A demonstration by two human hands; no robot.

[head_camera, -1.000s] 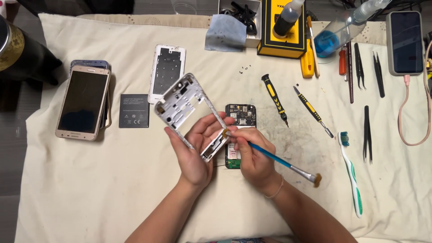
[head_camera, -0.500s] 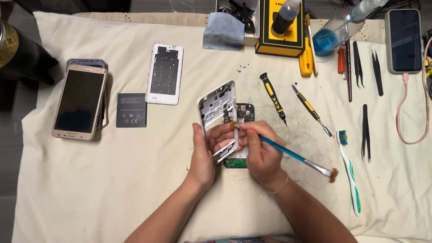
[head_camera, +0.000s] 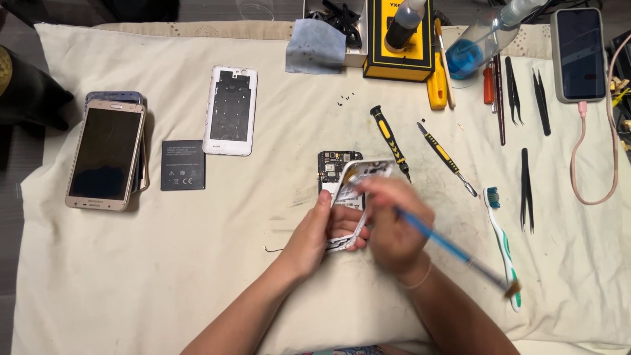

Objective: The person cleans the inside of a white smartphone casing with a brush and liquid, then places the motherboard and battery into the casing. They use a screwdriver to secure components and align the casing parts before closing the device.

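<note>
The left hand [head_camera: 315,233] comes up from below with the palm turned to the right, and its fingers close around a white phone frame [head_camera: 355,197], which it holds tilted on edge above the cream cloth [head_camera: 197,263]. The right hand [head_camera: 391,227] is blurred; it grips a blue-handled brush [head_camera: 453,253] like a pen, the handle pointing down to the right, the tip at the frame. A circuit board [head_camera: 332,164] lies just behind the frame, and a toothbrush [head_camera: 503,243] lies to the right
</note>
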